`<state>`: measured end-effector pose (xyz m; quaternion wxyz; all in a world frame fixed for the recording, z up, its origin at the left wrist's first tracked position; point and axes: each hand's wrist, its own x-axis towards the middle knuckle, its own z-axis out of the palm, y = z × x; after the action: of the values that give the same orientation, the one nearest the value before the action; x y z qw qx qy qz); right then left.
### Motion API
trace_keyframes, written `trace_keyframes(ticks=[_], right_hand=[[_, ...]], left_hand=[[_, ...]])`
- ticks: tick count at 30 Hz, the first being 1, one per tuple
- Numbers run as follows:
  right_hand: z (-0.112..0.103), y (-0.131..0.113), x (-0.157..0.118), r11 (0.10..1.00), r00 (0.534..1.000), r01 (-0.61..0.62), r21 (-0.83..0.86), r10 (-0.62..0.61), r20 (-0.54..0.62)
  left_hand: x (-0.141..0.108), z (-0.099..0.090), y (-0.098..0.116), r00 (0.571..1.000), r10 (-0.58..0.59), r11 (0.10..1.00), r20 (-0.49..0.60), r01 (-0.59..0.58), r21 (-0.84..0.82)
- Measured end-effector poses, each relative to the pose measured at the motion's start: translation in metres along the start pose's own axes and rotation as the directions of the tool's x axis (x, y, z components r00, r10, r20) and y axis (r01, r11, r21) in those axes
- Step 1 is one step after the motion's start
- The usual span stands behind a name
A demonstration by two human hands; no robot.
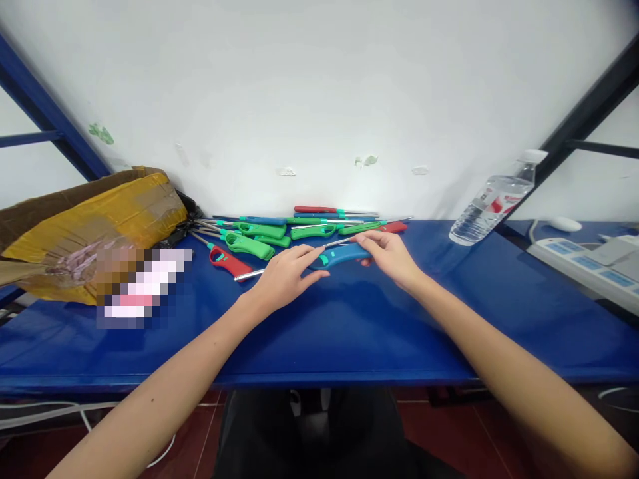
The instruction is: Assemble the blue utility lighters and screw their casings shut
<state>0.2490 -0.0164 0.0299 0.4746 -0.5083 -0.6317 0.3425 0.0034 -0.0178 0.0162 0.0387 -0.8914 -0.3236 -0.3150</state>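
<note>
A blue long-nosed gas lighter (344, 255) with a green trigger lies crosswise between my hands. My right hand (392, 256) closes on its handle end, thumb and fingers on either side. My left hand (284, 273) is around its front part, the thumb below and the fingers above, hiding the neck. The metal tube (249, 274) comes out on the left side of that hand. Behind the hands lie more lighters: a red one (227, 261), green ones (249, 245) and a red one (395, 227) at the right.
At the left stands a cardboard box (144, 199) with yellow tape, beside a blurred-out patch. A clear plastic bottle (492, 203) leans tilted at the right. Further right are a white power strip (594, 263) and a white mouse (566, 224). A white wall (319, 100) backs the blue table (349, 339).
</note>
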Motion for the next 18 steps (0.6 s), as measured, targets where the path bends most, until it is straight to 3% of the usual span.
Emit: trace_keyframes(ticks=[2,4,6,9,18], right_hand=[[-0.003,-0.001,-0.003,0.955,0.971,0.235,-0.180,-0.237,0.007],[-0.006,-0.001,-0.005,0.807,0.873,0.482,-0.341,-0.474,0.111],[-0.008,0.001,-0.007,0.678,0.784,0.612,-0.408,-0.587,0.200],[-0.009,0.006,-0.006,0.599,0.733,0.662,-0.450,-0.644,0.222],[-0.004,0.008,-0.009,0.541,0.683,0.704,-0.460,-0.694,0.227]], left_hand=[[0.001,-0.001,0.000,1.000,-0.023,1.000,0.013,0.023,0.001],[0.001,-0.003,-0.001,0.999,-0.038,0.999,0.017,0.037,0.007],[0.001,-0.005,-0.002,0.999,-0.030,0.999,0.027,0.029,0.028],[0.001,-0.007,-0.003,0.999,0.000,0.998,0.052,-0.004,0.068],[-0.001,-0.003,-0.002,0.996,0.082,0.997,-0.020,-0.082,0.015]])
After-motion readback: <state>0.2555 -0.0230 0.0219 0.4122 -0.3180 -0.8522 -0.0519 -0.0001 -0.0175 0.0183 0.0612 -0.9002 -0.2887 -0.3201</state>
